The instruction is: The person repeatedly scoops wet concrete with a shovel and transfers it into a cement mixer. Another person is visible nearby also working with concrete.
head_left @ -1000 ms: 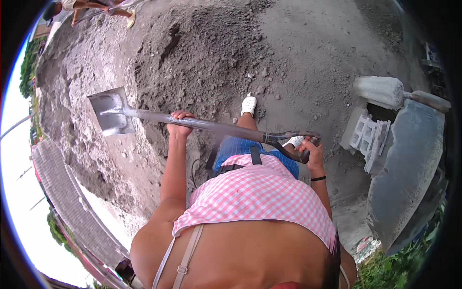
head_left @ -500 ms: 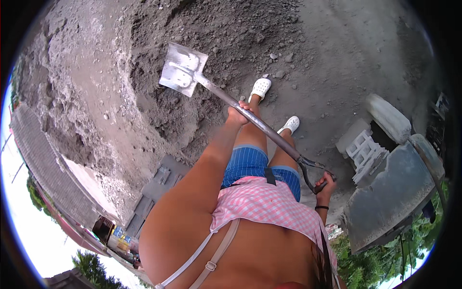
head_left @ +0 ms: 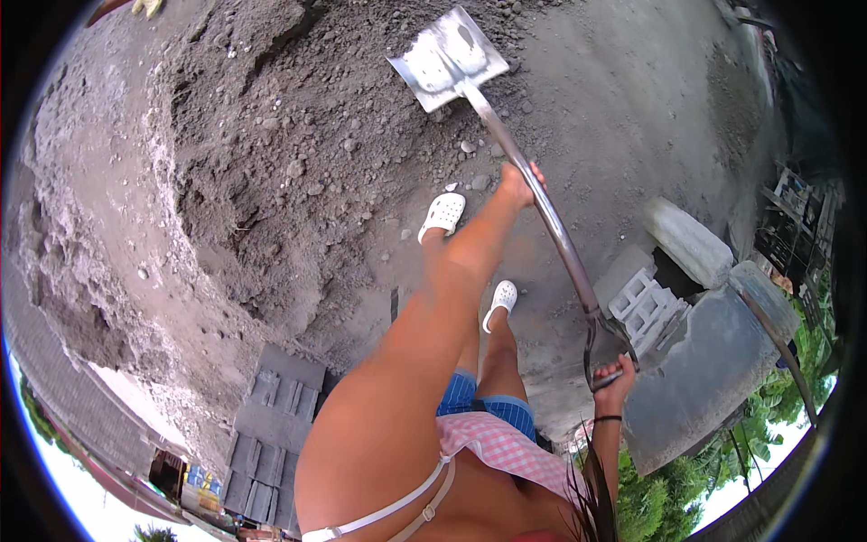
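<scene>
I hold a metal shovel [head_left: 542, 212] with both hands. My left hand [head_left: 520, 186] grips the middle of its long shaft. My right hand [head_left: 614, 375] is closed around the D-shaped handle at the near end. The square silver blade [head_left: 448, 59] is lifted over a mound of dark grey sand and gravel [head_left: 298, 154] and looks empty. My two feet in white clogs, one [head_left: 442, 215] ahead and one [head_left: 501, 300] behind, stand at the foot of the mound.
Grey concrete blocks [head_left: 650, 303] and a pale filled sack [head_left: 688, 242] lie to the right beside a wheelbarrow-like grey tray [head_left: 704, 379]. A dark slatted panel [head_left: 266, 425] lies on the ground at lower left. Green plants [head_left: 686, 488] grow at lower right.
The shovel swung from my left to up and right, its blade now high over the mound. The view tilted, and my left arm stretched forward along the shaft.
</scene>
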The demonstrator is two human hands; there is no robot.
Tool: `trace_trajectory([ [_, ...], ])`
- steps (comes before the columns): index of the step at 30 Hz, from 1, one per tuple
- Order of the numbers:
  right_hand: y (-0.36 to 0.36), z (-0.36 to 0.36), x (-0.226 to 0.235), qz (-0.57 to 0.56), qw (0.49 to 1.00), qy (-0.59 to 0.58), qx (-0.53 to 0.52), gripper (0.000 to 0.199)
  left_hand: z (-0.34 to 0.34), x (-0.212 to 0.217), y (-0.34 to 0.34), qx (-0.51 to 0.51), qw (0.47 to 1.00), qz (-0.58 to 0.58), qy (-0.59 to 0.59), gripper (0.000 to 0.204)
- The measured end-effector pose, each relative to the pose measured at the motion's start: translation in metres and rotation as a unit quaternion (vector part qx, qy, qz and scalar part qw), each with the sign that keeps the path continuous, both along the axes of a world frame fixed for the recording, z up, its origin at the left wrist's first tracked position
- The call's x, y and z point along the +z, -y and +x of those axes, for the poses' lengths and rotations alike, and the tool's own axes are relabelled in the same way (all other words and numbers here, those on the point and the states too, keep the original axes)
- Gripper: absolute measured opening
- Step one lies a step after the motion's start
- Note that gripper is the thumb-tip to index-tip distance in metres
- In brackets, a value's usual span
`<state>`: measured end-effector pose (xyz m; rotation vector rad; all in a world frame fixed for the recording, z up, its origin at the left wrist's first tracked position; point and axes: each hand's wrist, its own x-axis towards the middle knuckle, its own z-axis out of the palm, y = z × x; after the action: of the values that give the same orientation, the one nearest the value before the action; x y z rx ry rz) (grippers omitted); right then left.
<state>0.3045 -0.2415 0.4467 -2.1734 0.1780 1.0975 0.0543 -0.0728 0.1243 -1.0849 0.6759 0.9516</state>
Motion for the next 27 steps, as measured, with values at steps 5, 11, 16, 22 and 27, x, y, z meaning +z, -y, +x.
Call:
trace_trajectory([
  [5,-0.119,-0.137,-0.085,0.024,0.994,-0.098,0.047,0.017,-0.196,-0.071,-0.113,-0.037,0.986,-0.002,-0.160,0.038],
  [11,-0.097,-0.141,-0.089,0.037,0.996,-0.085,0.002,0.015,-0.215,-0.074,-0.121,0.030,0.979,-0.012,-0.202,0.065],
  [16,-0.046,-0.143,-0.118,0.035,0.991,-0.124,-0.033,0.016,-0.227,-0.110,-0.086,-0.046,0.952,0.001,-0.304,0.046],
  [22,0.089,-0.051,-0.147,0.000,0.991,-0.067,-0.112,0.011,-0.131,-0.087,0.023,-0.138,0.945,-0.025,-0.294,0.034],
  [27,0.209,0.051,-0.088,-0.044,0.990,-0.012,-0.137,0.007,-0.030,-0.023,0.150,-0.197,0.930,-0.112,-0.290,0.025],
])
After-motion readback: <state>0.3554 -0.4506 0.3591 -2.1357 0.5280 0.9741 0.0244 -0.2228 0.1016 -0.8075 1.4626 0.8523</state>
